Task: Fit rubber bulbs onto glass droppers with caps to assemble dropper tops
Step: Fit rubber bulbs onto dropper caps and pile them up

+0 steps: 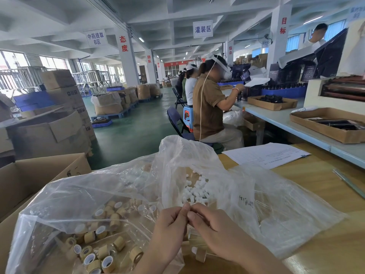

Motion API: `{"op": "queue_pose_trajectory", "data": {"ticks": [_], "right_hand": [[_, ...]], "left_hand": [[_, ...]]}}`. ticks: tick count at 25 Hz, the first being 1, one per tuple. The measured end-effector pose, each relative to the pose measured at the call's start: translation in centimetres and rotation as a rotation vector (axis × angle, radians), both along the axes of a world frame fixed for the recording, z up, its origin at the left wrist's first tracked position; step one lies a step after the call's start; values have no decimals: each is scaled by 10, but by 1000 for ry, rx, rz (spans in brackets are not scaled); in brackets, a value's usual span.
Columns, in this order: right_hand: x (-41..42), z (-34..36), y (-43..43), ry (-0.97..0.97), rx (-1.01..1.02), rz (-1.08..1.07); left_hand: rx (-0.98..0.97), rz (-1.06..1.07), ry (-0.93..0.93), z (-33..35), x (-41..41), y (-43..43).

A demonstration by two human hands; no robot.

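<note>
My left hand (169, 230) and my right hand (215, 234) meet fingertip to fingertip at the near middle of the table. Together they pinch a small part that the fingers hide. Just beyond them, white rubber bulbs (194, 191) lie heaped inside an open clear plastic bag (177, 155). To the left, a second clear bag holds several tan wood-look caps (102, 252) with white liners. An assembled dropper top (199, 254), tan cap with a white bulb, lies under my right wrist. Thin glass tubes (262, 209) show faintly through plastic on the right.
An open cardboard box (39, 175) stands at the left edge of the wooden table (325, 224). Printed paper sheets (264, 155) lie at the far right, and a glass rod (347, 182) beside them. Seated workers (211, 107) and a long bench (286, 123) are beyond.
</note>
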State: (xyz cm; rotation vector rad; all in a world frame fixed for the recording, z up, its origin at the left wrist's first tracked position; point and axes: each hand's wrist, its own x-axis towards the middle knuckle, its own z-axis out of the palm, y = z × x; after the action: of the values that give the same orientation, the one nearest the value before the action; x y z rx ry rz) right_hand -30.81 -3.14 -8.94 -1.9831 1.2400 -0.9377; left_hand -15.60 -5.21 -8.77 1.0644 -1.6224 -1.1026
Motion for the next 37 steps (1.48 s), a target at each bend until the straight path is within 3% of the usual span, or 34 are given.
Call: {"op": "queue_pose_trajectory", "data": {"ticks": [15,23,31,37], "right_hand": [[6,-2,-1,-123,-78,6],[6,-3,2,-103,-144,-12],[4,-11,-1,-250,-23,-46],[-21,-9,-13,23,-85,-301]], "left_hand": [[158,-155,285,3,0,1],[188,-181,328,0,2,-1],[86,15,160,1,0,-1],[-78,177,-25,-4,6,-8]]}}
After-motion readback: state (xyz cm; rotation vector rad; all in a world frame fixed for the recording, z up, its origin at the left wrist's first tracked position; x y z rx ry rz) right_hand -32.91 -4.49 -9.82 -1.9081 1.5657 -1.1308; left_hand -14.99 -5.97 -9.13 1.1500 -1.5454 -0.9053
